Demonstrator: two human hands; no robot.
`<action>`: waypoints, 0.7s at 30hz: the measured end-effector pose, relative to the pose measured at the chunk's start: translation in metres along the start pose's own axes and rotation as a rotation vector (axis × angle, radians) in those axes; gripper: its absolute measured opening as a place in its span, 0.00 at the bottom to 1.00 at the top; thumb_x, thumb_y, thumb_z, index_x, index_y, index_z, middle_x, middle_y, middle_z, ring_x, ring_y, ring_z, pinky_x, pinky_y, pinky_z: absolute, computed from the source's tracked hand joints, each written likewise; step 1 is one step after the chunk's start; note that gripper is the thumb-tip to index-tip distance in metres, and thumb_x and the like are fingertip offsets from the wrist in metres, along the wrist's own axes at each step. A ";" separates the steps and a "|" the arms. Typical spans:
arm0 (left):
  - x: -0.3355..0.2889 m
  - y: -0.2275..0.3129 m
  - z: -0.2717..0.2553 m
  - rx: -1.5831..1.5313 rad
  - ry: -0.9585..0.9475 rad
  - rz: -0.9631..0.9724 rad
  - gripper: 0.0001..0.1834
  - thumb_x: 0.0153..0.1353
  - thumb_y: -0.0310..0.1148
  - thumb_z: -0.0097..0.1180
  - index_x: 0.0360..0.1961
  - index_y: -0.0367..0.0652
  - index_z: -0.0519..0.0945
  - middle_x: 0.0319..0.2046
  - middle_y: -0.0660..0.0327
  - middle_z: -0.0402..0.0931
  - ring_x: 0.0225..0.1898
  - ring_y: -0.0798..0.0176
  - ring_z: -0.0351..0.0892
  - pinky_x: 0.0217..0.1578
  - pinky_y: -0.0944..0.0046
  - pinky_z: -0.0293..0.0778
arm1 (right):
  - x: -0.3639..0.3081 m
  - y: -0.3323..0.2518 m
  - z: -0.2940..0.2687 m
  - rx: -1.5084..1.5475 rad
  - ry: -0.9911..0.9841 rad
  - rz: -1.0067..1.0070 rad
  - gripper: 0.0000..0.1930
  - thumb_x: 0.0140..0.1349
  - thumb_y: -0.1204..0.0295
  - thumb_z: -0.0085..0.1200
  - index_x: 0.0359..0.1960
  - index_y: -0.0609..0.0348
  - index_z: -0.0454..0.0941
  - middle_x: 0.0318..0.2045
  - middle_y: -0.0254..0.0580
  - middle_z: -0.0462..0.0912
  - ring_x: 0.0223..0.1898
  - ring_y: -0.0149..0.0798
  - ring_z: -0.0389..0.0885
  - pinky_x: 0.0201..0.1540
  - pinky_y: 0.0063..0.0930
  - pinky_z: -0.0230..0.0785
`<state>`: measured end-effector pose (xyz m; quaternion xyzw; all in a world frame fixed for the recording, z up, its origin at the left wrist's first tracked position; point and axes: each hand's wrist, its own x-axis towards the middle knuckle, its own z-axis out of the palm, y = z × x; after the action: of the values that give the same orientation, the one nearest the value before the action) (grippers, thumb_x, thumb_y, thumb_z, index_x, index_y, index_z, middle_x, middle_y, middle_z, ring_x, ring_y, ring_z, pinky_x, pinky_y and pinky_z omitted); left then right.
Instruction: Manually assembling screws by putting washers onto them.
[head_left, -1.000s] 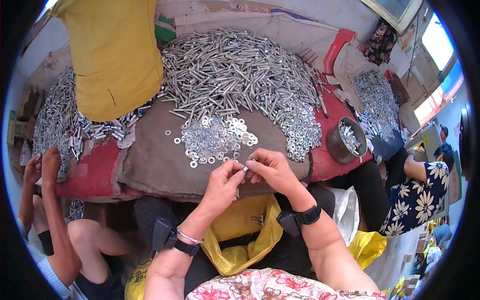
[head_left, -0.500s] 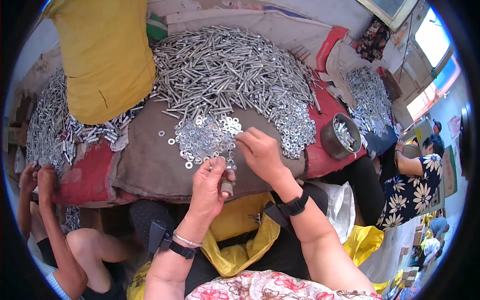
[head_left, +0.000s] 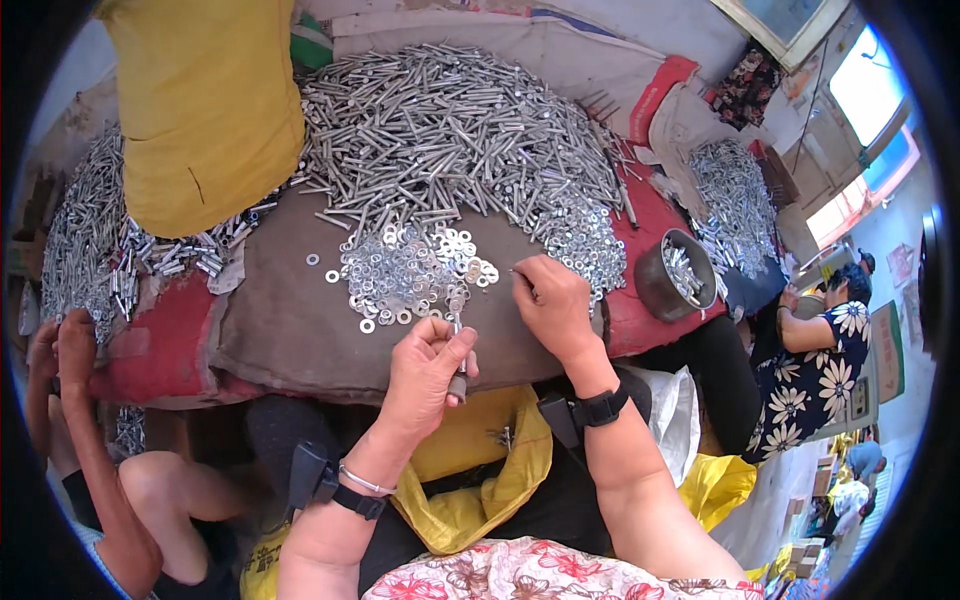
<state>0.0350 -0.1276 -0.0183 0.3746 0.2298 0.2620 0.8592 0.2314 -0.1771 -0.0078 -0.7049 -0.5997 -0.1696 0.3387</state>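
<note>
My left hand [head_left: 432, 372] is closed around a silver metal bolt [head_left: 458, 322], which points up between thumb and fingers at the near edge of the washer pile. One of its fingertips wears a brownish cover. To the right, my right hand [head_left: 556, 305] has thumb and forefinger pinched together; whatever small piece is at the tips is too small to name. Flat washers [head_left: 400, 275] lie heaped just beyond my left hand, a few of them loose at the side. A heap of small nuts [head_left: 585, 245] sits beyond my right hand.
A large mound of long bolts [head_left: 460, 130] covers the far side of the padded brown surface [head_left: 280, 320]. A metal pot [head_left: 665, 290] with metal pieces stands right. An open yellow sack [head_left: 480, 510] is on my lap. Co-workers' hands [head_left: 75, 350] are at left; another person [head_left: 825, 340] sits right.
My right hand has moved right, away from the washers and from my left hand. The bolt in my left hand now points more upright.
</note>
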 end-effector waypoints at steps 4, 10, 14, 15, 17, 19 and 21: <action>0.002 -0.003 0.003 -0.010 0.020 -0.011 0.10 0.66 0.38 0.57 0.36 0.44 0.72 0.22 0.62 0.77 0.10 0.79 0.65 0.10 0.82 0.58 | 0.000 0.001 0.004 -0.129 -0.060 -0.078 0.05 0.52 0.74 0.58 0.25 0.55 0.74 0.22 0.40 0.73 0.26 0.46 0.77 0.29 0.39 0.69; 0.001 -0.001 0.006 -0.057 -0.003 -0.026 0.10 0.67 0.37 0.56 0.36 0.44 0.71 0.22 0.63 0.76 0.11 0.79 0.66 0.11 0.79 0.62 | 0.003 -0.012 0.006 -0.228 -0.227 -0.105 0.05 0.51 0.72 0.58 0.26 0.55 0.74 0.24 0.41 0.75 0.27 0.47 0.78 0.34 0.39 0.69; 0.003 -0.006 0.009 -0.010 0.009 -0.013 0.09 0.67 0.37 0.56 0.35 0.45 0.72 0.23 0.62 0.78 0.11 0.78 0.68 0.09 0.81 0.59 | 0.006 -0.012 0.014 -0.227 -0.239 -0.052 0.04 0.51 0.73 0.57 0.26 0.56 0.74 0.25 0.42 0.76 0.27 0.47 0.78 0.33 0.39 0.69; 0.003 -0.007 0.009 0.025 0.009 -0.003 0.09 0.67 0.37 0.56 0.35 0.44 0.72 0.23 0.62 0.78 0.11 0.78 0.68 0.09 0.80 0.60 | 0.006 -0.013 0.015 -0.256 -0.263 -0.048 0.04 0.52 0.73 0.56 0.26 0.56 0.74 0.26 0.42 0.77 0.28 0.47 0.79 0.33 0.39 0.69; 0.004 -0.009 0.010 0.059 0.009 0.006 0.09 0.66 0.36 0.57 0.35 0.44 0.72 0.23 0.62 0.78 0.11 0.78 0.68 0.09 0.80 0.60 | 0.005 -0.013 0.015 -0.284 -0.288 -0.044 0.03 0.52 0.74 0.55 0.26 0.56 0.74 0.26 0.43 0.77 0.28 0.47 0.79 0.33 0.39 0.69; 0.004 -0.009 0.011 0.114 0.035 0.030 0.08 0.66 0.34 0.57 0.34 0.43 0.72 0.23 0.63 0.78 0.10 0.78 0.68 0.10 0.79 0.61 | 0.005 -0.013 0.014 -0.295 -0.285 -0.058 0.03 0.51 0.74 0.55 0.26 0.56 0.74 0.26 0.42 0.77 0.28 0.47 0.79 0.34 0.38 0.70; 0.004 -0.010 0.012 0.156 0.052 0.040 0.08 0.66 0.34 0.57 0.34 0.43 0.72 0.23 0.63 0.78 0.11 0.78 0.68 0.10 0.79 0.62 | 0.002 -0.009 0.016 -0.281 -0.261 -0.067 0.03 0.52 0.74 0.55 0.26 0.56 0.73 0.25 0.42 0.77 0.28 0.48 0.79 0.33 0.39 0.70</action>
<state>0.0486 -0.1375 -0.0195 0.4383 0.2641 0.2700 0.8157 0.2203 -0.1637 -0.0153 -0.7408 -0.6322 -0.1700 0.1504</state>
